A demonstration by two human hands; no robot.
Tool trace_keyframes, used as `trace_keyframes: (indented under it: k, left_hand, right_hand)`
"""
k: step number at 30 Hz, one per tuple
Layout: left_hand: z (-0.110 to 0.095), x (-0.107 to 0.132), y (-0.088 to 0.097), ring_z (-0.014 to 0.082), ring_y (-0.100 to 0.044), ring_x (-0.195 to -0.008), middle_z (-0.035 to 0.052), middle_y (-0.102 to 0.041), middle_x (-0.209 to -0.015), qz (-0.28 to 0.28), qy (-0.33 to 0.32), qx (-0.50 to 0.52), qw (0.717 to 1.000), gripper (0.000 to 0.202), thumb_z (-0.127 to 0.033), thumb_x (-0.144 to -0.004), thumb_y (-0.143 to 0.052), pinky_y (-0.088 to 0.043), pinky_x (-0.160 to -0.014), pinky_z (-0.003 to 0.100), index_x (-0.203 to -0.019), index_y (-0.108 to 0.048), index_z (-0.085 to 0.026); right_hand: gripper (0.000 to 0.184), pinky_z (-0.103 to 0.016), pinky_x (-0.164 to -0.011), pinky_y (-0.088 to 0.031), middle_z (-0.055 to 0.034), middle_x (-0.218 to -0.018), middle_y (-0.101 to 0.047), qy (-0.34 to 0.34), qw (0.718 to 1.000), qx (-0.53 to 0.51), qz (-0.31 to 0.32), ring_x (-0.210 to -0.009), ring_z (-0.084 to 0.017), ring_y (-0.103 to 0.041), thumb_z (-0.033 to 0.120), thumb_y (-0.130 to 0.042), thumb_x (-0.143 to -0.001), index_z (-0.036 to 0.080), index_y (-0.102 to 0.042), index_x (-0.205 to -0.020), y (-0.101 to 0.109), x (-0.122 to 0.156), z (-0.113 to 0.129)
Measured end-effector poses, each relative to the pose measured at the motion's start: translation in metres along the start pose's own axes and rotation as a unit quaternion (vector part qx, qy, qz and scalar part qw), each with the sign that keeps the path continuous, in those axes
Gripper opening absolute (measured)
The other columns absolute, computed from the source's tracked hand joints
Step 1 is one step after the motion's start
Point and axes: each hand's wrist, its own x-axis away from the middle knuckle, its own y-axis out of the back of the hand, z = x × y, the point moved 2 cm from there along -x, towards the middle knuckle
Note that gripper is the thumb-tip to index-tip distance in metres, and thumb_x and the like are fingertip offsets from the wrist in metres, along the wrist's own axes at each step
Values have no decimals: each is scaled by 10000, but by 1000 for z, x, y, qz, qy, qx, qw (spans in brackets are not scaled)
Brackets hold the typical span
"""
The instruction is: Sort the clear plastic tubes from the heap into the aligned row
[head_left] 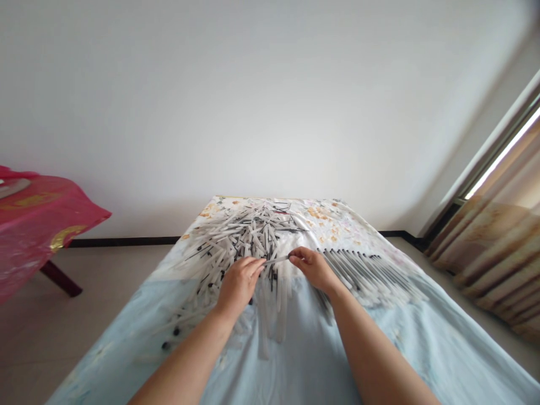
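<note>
I look down from my head and see both my bare arms reaching out over a table with a light blue cloth on it. My left hand and my right hand are close together, and between them I hold one thin white stick. It looks like a pen part, but it is too small for me to be sure. My left fingers are curled and pinch one end of the stick. My right fingers pinch the other end. The stick lies almost flat, a little higher on the right side. Just past my hands, and under them too, there is a big messy pile of white and black sticks. They point every way. Some white ones lie loose on the cloth below my left hand and between my arms, and a few small black bits sit on the cloth out to the left of my left arm. To the right of my right hand there is a neat row of sticks, lying side by side. Far past the pile, the cloth has orange flowers on it. Far to the left of my left hand there is a red cloth on another table. Far to the right there is a brown curtain. A white wall is behind it all.
</note>
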Motion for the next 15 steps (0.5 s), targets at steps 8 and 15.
trace_keyframes:
  k: [8, 15]
  left_hand:
    - [6, -1, 1, 172, -549, -837, 48, -648, -883, 13, -20, -12, 1000, 238, -225, -814, -453, -435, -770, 331, -975, -628, -213]
    - [11, -1, 3, 178, -551, -835, 52, -656, -861, 24, -7, -17, 1000, 225, -221, -804, -466, -429, -764, 332, -946, -641, -211]
  right_hand:
    - [185, -243, -584, -331, 13, -663, -521, 66, 996, 41, 37, -616, -125, -442, 343, -435, -803, 193, -537, -771, -9, 3, 4]
    - [246, -250, -582, -318, 1, -635, -515, 77, 993, 93, 21, -611, -129, -459, 329, -373, -842, 188, -502, -687, -19, 3, 2]
